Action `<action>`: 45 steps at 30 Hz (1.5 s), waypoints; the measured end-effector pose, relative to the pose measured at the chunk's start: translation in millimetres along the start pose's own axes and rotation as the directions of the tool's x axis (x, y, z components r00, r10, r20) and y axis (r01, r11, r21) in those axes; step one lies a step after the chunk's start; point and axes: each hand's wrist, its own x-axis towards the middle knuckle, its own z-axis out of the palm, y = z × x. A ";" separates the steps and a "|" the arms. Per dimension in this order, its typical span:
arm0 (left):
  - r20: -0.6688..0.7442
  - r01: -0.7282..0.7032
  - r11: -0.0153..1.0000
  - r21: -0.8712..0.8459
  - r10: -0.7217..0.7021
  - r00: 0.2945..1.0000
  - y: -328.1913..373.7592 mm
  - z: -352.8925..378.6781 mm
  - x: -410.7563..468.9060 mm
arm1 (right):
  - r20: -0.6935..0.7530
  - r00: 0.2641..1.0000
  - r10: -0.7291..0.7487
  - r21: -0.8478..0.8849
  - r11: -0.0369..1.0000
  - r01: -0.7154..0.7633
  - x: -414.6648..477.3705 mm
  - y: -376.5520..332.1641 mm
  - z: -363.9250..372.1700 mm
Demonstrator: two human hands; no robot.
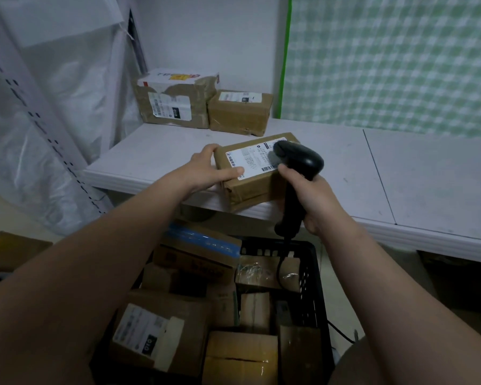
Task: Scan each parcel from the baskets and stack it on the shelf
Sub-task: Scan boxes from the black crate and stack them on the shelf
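A brown cardboard parcel [250, 187] with a white label lies at the front edge of the white shelf [417, 173]. My left hand [213, 168] grips its left end, thumb on the label. My right hand [310, 198] holds a black barcode scanner [297, 159], whose head sits over the label's right side. Two scanned-looking parcels stand at the shelf's back: a larger torn box [175, 102] and a smaller brown one [239, 113] beside it. Below me a black basket [314, 276] holds several cardboard parcels.
A perforated white shelf upright [39, 112] and clear plastic sheeting [67, 87] stand to the left. A green checked cloth [395, 59] hangs at the back right. An open carton [9, 248] sits on the floor at the left. The scanner's cable [281, 270] drops into the basket.
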 end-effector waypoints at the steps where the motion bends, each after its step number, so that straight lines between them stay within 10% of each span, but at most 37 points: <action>1: 0.025 -0.016 0.999 -0.046 0.017 1.000 2.5 -1.3 -1.0 | 0.037 0.999 0.007 0.012 1.000 -0.008 -1.1 1.7 3.0; 16: 0.210 0.175 0.805 -0.567 -0.064 0.976 -2.4 8.0 -13.4 | 0.146 0.959 -0.242 -0.079 0.964 0.256 -2.4 -16.7 -12.4; 24: -0.070 -0.178 0.864 -0.471 0.164 0.984 2.0 21.6 -13.3 | 0.061 0.867 -0.494 -0.359 0.800 0.481 -15.3 -27.6 -22.6; 45: -0.076 -0.111 0.890 -0.441 0.086 0.993 -6.5 19.3 -7.1 | 0.054 0.866 -0.496 -0.393 0.787 0.476 -32.9 -20.0 -15.4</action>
